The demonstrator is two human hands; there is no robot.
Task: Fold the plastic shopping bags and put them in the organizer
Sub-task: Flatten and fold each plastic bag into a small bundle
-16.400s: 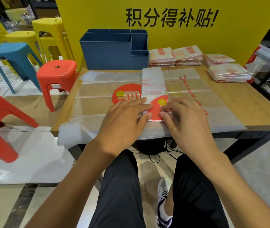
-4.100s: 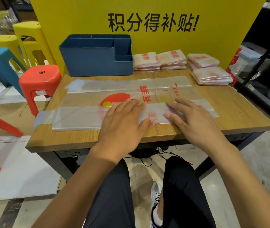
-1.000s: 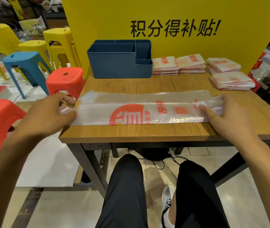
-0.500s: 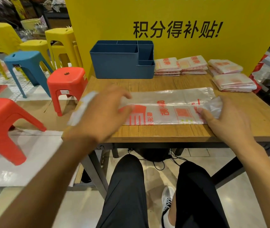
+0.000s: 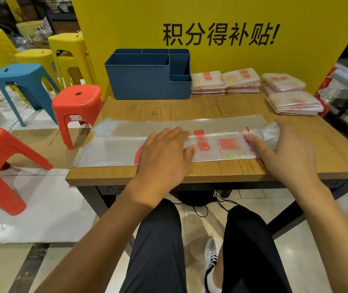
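A clear plastic shopping bag (image 5: pixel 113 151) with red print is laid as a long folded strip across the near part of the wooden worktop (image 5: pixel 190 106), its left end overhanging the worktop's 9 o'clock edge. The left hand (image 5: pixel 164 153) is pressed flat on the middle of the strip, fingers (image 5: pixel 175 134) straight and together, nothing being gripped. The right hand (image 5: pixel 283 155) is set on the strip's 3 o'clock end, where the crumpled end of the bag is held under the thumb and curled fingers (image 5: pixel 253 140). At 12 o'clock from the bag, against the yellow board (image 5: pixel 211 13), a blue organizer (image 5: pixel 147 83) with several compartments is stood; no bags can be seen inside it. At 1 to 2 o'clock, stacks of folded bags (image 5: pixel 243 81) are placed beside the organizer and near the worktop's right edge. Red (image 5: pixel 78 102), blue (image 5: pixel 20 79) and yellow stools (image 5: pixel 67 47) are seen on the floor at 9 to 10 o'clock.
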